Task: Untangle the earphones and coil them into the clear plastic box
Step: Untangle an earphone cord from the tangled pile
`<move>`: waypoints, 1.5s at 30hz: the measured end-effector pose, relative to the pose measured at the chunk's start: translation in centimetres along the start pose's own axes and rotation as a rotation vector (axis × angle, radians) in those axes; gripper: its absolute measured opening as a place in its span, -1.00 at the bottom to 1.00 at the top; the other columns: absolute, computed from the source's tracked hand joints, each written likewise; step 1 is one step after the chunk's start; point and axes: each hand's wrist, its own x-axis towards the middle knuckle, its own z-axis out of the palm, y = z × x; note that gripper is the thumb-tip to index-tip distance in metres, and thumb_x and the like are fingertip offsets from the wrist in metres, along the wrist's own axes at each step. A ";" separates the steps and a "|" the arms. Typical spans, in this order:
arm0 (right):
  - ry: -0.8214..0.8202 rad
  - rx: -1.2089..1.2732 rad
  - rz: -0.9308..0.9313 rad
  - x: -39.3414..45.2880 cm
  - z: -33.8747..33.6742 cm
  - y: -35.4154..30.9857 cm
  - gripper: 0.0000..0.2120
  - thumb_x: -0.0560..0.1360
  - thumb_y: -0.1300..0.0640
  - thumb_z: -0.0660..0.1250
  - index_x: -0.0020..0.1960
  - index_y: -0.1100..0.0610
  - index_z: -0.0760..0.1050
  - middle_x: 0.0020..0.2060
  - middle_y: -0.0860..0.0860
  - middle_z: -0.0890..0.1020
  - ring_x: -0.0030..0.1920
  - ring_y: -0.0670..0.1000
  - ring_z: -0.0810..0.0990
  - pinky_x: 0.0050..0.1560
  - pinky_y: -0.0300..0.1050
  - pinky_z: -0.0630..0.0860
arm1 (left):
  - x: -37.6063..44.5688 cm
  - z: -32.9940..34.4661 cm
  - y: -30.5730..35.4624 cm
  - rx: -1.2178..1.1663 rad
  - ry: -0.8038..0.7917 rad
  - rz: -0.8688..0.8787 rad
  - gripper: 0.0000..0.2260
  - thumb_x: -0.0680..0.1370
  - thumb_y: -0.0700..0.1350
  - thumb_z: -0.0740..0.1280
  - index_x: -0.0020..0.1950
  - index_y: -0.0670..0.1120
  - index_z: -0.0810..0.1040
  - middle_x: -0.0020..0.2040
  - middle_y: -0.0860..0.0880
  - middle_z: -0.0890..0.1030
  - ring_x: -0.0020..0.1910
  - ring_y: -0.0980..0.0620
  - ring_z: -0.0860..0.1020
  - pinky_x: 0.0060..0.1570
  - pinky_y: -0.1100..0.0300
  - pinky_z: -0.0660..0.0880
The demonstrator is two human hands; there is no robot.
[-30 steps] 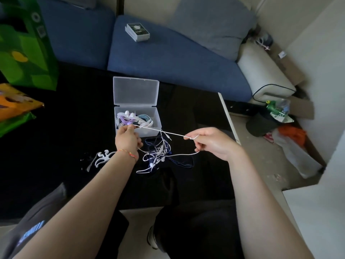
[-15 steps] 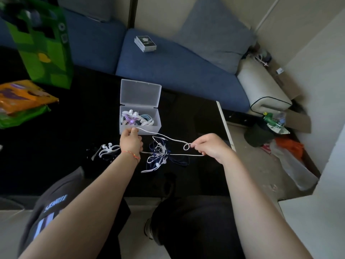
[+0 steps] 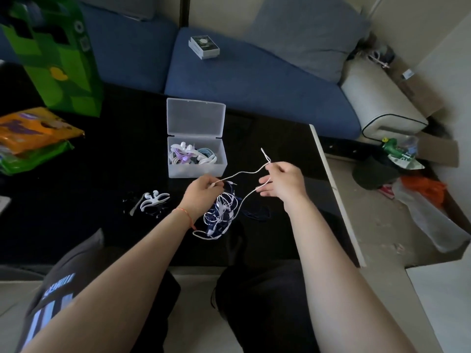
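White cord, light and limp, pinched by left hand and right hand above tangle; best gripped near plug, fed loosely toward box.

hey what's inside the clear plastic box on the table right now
The clear plastic box, lid open, holds coiled earphones: white, purple and light blue cords, packed toward the back. What lies beneath those coils, on the box floor, is covered and cannot be seen.

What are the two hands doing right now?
Left hand: pinching the white cord.
Right hand: pinching the same cord further along.
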 end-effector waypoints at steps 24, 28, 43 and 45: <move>-0.348 -0.760 -0.408 0.2 3.7 -1.2 -0.91 0.56 0.09 0.38 -0.05 0.09 0.63 -0.05 -0.05 0.60 -0.06 -0.06 0.54 -0.21 -0.21 0.39 | 1.3 -1.3 1.1 0.217 -0.411 0.077 -0.82 0.46 -0.32 0.42 -0.01 -0.09 0.58 -0.23 -0.06 0.67 -0.25 0.11 0.63 -0.09 0.24 0.56; -0.147 -0.501 -0.528 0.4 3.6 -1.3 -0.91 0.61 0.13 0.30 -0.04 0.10 0.56 -0.09 -0.06 0.60 -0.11 -0.12 0.53 -0.18 -0.35 0.38 | 1.4 -1.1 1.1 0.212 -0.371 0.132 -0.87 0.52 -0.24 0.43 0.03 -0.07 0.64 -0.11 0.01 0.67 -0.16 0.17 0.61 -0.13 0.43 0.49; -0.278 -0.488 -0.201 0.5 1.5 -1.9 -0.80 0.49 0.28 0.28 0.02 0.06 0.59 -0.23 0.00 0.71 -0.25 -0.08 0.69 -0.19 -0.23 0.54 | 2.2 -2.1 1.9 0.094 0.103 0.229 -0.95 0.48 -0.14 0.51 -0.12 -0.05 0.66 -0.31 -0.02 0.63 -0.35 0.13 0.55 -0.24 0.34 0.50; -0.374 -0.425 -0.157 0.3 1.9 -2.1 -0.74 0.51 0.29 0.24 0.12 0.07 0.55 -0.19 0.02 0.70 -0.28 -0.06 0.68 -0.11 -0.14 0.61 | 2.0 -1.7 1.9 0.114 0.062 0.244 -0.93 0.47 -0.15 0.52 -0.10 -0.09 0.66 -0.33 -0.01 0.59 -0.38 0.15 0.51 -0.26 0.34 0.47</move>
